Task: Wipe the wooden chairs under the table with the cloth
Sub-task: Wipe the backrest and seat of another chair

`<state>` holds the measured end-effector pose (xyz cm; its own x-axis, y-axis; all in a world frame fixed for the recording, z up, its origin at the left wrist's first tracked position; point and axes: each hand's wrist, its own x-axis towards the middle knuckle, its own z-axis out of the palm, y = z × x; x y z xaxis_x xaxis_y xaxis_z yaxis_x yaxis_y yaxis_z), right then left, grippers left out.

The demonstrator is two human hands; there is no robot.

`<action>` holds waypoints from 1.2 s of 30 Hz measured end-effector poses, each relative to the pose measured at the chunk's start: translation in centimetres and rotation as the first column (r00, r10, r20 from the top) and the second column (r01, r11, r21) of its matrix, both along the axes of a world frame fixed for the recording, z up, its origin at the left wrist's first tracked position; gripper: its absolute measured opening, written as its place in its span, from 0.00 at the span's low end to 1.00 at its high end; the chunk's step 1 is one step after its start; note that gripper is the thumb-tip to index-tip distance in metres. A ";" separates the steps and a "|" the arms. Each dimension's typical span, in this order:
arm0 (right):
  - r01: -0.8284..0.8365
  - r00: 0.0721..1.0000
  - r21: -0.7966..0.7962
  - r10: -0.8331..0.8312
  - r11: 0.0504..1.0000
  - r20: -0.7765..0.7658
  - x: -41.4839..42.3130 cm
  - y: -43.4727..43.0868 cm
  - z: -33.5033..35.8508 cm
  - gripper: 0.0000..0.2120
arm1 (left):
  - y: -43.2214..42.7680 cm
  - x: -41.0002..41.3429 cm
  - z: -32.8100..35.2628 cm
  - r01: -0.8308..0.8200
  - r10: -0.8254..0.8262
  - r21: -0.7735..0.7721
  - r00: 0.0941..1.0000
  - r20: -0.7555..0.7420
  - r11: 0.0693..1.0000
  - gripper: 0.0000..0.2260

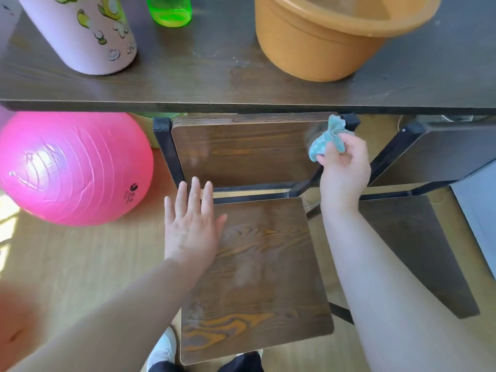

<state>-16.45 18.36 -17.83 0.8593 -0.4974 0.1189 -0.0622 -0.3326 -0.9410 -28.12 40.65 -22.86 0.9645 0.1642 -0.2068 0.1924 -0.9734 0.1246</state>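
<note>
A wooden chair with a black metal frame stands in front of the dark table [241, 103]; its seat [263, 277] points toward me and its backrest [241, 151] reaches under the table edge. My left hand [192, 224] lies flat with straight fingers on the seat's back left corner. My right hand [345, 162] pinches a bunched teal cloth [326, 139] against the backrest's right edge. A second, darker chair [413, 245] stands to the right.
A big pink ball [72, 167] sits on the wood floor left of the chair. On the table stand a pink printed bottle [86, 30], a green bottle [169, 9] and an orange plastic basin [327, 36]. My white shoe [163, 350] shows below.
</note>
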 end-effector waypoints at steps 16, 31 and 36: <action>-0.014 1.000 -0.051 0.014 0.999 0.001 0.8 1.3 -1.2 0.12 | -2.0 2.9 3.0 -0.054 0.072 -0.137 0.989 0.128 0.989 0.31; -0.139 0.971 -0.039 0.143 0.990 0.189 -2.2 14.9 -0.3 0.08 | 6.0 -0.3 1.7 -0.080 0.092 -0.114 0.990 0.105 0.990 0.31; -0.238 0.932 -0.195 0.280 0.952 0.230 -3.6 18.7 -1.7 0.07 | 8.4 -1.5 1.0 -0.099 0.103 -0.087 0.994 0.041 0.991 0.31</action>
<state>-20.02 37.03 -19.55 0.8867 -0.2176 0.4080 0.2783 -0.4535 -0.8467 -29.61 49.09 -21.82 0.9525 0.2448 -0.1809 0.2814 -0.9349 0.2163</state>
